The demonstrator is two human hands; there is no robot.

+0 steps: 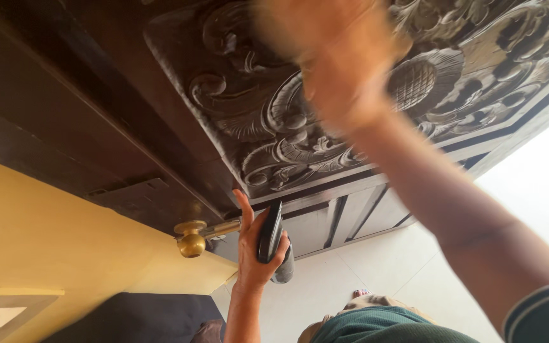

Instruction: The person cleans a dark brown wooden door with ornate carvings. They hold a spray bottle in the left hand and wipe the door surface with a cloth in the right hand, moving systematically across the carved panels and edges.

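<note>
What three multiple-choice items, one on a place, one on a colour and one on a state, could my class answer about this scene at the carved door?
1. Where is the brass knob?
A. Just beside the left hand
B. On a shelf
C. On a table

2. What colour is the wall next to the carved door?
A. White
B. Yellow
C. Blue

3. How is the left hand?
A. Flat and empty
B. Closed round a dark object
C. Tucked in a pocket

Answers:
1 A: the knob sticks out from the door's edge, close to the thumb.
2 B: the wall below the dark wood is plain yellow.
3 B: the fingers wrap the dark object and the thumb points up.
</note>
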